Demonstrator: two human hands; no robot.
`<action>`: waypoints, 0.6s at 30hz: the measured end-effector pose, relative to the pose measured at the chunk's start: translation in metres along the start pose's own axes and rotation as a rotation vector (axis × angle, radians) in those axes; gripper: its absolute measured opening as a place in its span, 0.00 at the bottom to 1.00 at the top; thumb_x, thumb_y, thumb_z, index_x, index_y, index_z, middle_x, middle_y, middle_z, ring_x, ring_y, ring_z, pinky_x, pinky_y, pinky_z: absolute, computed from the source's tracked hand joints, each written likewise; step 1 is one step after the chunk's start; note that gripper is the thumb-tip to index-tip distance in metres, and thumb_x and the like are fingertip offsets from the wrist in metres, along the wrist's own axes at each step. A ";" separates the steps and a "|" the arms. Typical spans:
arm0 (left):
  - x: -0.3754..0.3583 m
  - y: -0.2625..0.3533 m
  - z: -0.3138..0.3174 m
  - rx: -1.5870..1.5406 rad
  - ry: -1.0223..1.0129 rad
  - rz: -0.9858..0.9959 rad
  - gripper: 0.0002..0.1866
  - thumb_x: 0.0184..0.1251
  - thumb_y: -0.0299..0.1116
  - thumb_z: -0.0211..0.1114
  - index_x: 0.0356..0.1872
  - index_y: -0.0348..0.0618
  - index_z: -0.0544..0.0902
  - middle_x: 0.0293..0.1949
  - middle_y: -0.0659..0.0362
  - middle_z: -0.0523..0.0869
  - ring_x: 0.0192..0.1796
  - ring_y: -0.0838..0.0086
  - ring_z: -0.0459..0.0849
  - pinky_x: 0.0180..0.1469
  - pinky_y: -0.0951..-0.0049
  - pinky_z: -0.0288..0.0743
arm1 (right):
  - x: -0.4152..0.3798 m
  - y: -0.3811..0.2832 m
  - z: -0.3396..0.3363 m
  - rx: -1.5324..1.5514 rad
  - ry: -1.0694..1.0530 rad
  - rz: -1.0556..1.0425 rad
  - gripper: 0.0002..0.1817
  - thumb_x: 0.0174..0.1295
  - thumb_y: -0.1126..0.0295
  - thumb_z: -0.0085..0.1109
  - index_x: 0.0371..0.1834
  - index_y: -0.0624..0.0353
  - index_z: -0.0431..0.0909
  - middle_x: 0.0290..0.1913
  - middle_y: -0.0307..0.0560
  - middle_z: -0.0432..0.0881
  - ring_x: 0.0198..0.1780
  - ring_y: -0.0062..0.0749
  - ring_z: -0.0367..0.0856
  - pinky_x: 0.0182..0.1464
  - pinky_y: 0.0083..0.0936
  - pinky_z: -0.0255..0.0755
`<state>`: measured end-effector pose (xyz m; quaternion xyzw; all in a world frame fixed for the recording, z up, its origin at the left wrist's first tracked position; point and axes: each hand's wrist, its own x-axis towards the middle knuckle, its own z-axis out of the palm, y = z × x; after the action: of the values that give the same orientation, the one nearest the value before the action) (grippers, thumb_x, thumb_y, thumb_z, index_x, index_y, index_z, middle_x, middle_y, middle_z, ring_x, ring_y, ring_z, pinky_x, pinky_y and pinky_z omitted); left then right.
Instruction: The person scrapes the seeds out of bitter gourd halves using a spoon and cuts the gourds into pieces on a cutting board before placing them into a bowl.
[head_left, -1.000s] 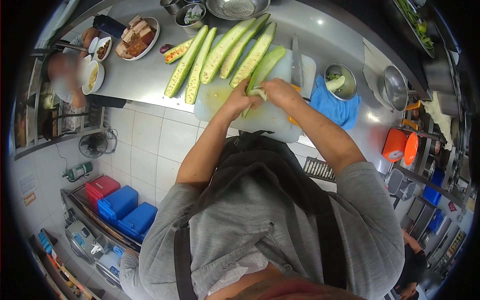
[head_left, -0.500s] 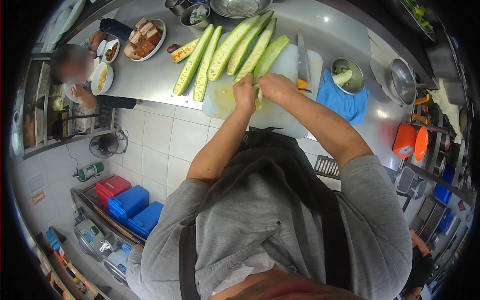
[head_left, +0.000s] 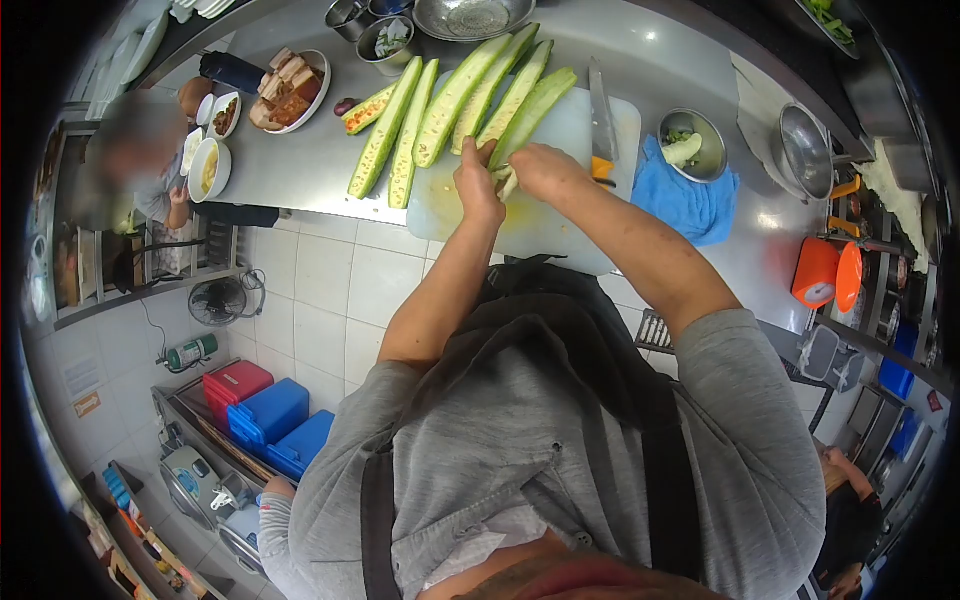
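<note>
Halved long cucumbers (head_left: pixel 465 100) lie cut side up, fanned over the cutting board (head_left: pixel 450 220) and the steel counter. At the near end of the rightmost cucumber half (head_left: pixel 535 115), my left hand (head_left: pixel 480 185) is closed around its tip. My right hand (head_left: pixel 548 172) is a fist right beside it, touching the same end; what it grips is hidden by the fingers. A pale strip (head_left: pixel 510 186) shows beneath the two hands. To the right, a knife (head_left: pixel 601 115) with an orange handle lies on the board, apart from my hands.
A metal bowl (head_left: pixel 708 138) with pale and green pieces stands by a blue cloth (head_left: pixel 665 200) at the right. Roast meat fills a white dish (head_left: pixel 322 85) at the left. Another person (head_left: pixel 150 180) is beyond the counter's left end.
Both hands have shifted slightly left along the cucumber's near end. The pale strip under them sits higher and is more tucked between the hands. The camera view has tilted a little.
</note>
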<state>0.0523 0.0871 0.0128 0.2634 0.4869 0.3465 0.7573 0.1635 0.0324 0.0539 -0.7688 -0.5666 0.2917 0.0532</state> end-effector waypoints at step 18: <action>-0.004 0.002 -0.056 0.729 -0.359 -0.054 0.18 0.64 0.25 0.58 0.55 0.30 0.79 0.43 0.51 0.86 0.37 0.68 0.87 0.32 0.70 0.81 | -0.103 0.219 -0.029 -0.059 0.712 0.471 0.17 0.60 0.63 0.64 0.51 0.58 0.83 0.40 0.60 0.87 0.47 0.57 0.84 0.51 0.47 0.77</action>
<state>-0.0011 0.0888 -0.0049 0.5581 0.4448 0.0800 0.6959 0.3427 -0.1303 0.0278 -0.9310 -0.3302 -0.0042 0.1553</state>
